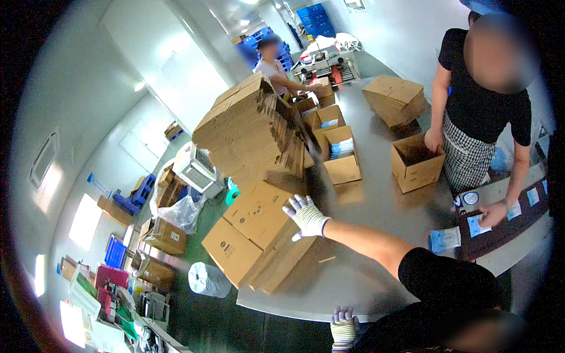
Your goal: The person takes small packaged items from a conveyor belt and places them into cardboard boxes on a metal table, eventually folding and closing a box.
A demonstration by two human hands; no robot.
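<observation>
My right hand (309, 217), in a striped white knit glove, reaches over the table with fingers spread. Its fingertips are at the right edge of a stack of flattened brown cartons (244, 226); I cannot tell whether they touch it. My left hand (344, 328), gloved alike, is low beside the table's near edge, fingers stretched upward and nothing visible in it. Behind the near stack rises a tall, leaning pile of flattened cartons (247, 132). Past my right hand stand open boxes, the nearest box (342, 169) holding blue-and-white packets (341, 149).
At the right a co-worker (488, 112) holds an open carton (418, 167) and touches packets on a dark conveyor (500, 226). Another person (272, 67) works by a roller machine (329, 70) at the back. A white roll (209, 280) stands left of the grey table (365, 270).
</observation>
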